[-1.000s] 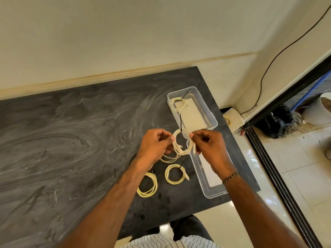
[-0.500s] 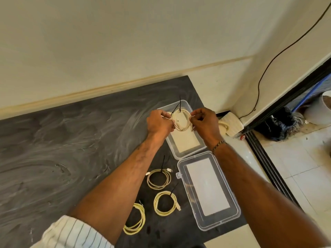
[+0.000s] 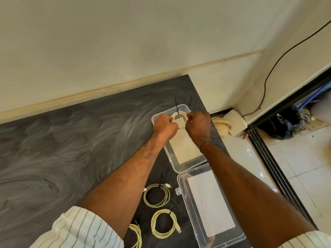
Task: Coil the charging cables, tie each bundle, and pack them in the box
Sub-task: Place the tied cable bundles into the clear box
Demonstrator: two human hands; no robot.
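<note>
- Head view: left hand (image 3: 165, 124) and right hand (image 3: 198, 126) both pinch a tied cable coil (image 3: 179, 116) over the box (image 3: 186, 169) at its 12 o'clock end.
- Three tied coils (one (image 3: 157, 195) nearest) wait at 6 o'clock; lid (image 3: 211, 204) off.

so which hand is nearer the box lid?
Right. The right hand is over the box's far end, on the lid's side; the left hand is beside it, further left. Both grip the coiled cable.

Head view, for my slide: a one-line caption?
Both hands lower a tied cable coil into the clear box; three coils wait.
</note>
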